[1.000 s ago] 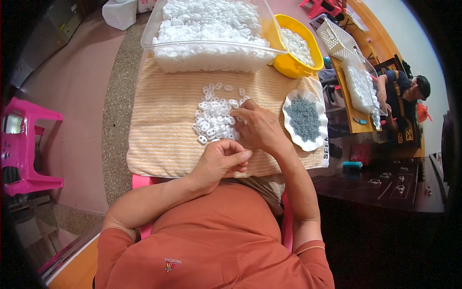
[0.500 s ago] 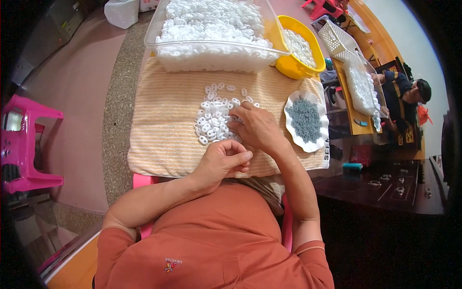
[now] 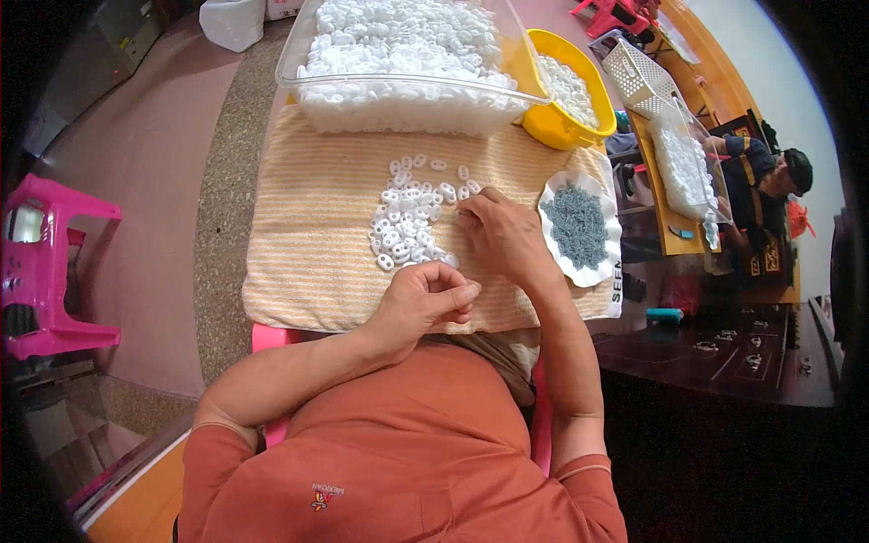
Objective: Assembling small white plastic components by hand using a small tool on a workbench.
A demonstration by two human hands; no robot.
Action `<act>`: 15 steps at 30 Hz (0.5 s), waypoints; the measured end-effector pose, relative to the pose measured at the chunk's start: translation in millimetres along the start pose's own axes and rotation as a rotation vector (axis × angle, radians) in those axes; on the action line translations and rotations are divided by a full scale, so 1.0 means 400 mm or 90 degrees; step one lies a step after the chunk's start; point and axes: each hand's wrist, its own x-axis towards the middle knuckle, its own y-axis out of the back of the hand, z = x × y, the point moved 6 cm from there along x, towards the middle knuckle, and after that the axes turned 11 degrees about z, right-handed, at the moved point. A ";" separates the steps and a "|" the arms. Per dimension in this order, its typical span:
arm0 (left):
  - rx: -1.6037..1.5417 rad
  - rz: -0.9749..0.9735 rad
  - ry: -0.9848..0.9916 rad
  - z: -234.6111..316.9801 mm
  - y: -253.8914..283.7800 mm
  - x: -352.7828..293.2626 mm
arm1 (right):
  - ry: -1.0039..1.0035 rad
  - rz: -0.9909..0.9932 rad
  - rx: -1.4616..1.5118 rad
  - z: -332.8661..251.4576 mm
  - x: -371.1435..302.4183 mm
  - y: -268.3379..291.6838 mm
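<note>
A loose pile of small white oval plastic pieces with two holes each [image 3: 405, 226] lies on a striped beige towel [image 3: 308, 226]. My left hand [image 3: 425, 300] rests at the pile's near edge, thumb pressed against its curled fingers; anything pinched there is too small to make out. Just right of the pile, my right hand [image 3: 507, 237] is palm down with bent fingers, its fingertips low over the towel. What sits under those fingertips is hidden. Beside the right hand stands a white scalloped dish [image 3: 552, 249] heaped with small grey-green pieces [image 3: 577, 223].
A clear plastic bin [image 3: 398, 113] full of white pieces stands at the far side. Next to it is a yellow basin [image 3: 552, 131] with more. A pink stool [image 3: 63, 271] is at left. Farther right, a person [image 3: 765, 185] sits by another white-filled bin [image 3: 683, 167].
My right hand has drawn back to the right, off the pile's edge, uncovering some white pieces. The left hand keeps its pinch in the same place.
</note>
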 end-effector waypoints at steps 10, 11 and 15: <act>0.070 -0.007 -0.048 0.001 -0.006 -0.003 | 0.028 0.024 0.062 -0.004 0.000 0.016; 0.069 -0.003 -0.047 0.000 -0.006 -0.004 | 0.036 0.009 0.119 -0.026 -0.004 0.022; 0.203 -0.059 -0.159 0.013 -0.027 -0.012 | 0.099 -0.095 0.172 -0.117 0.003 0.032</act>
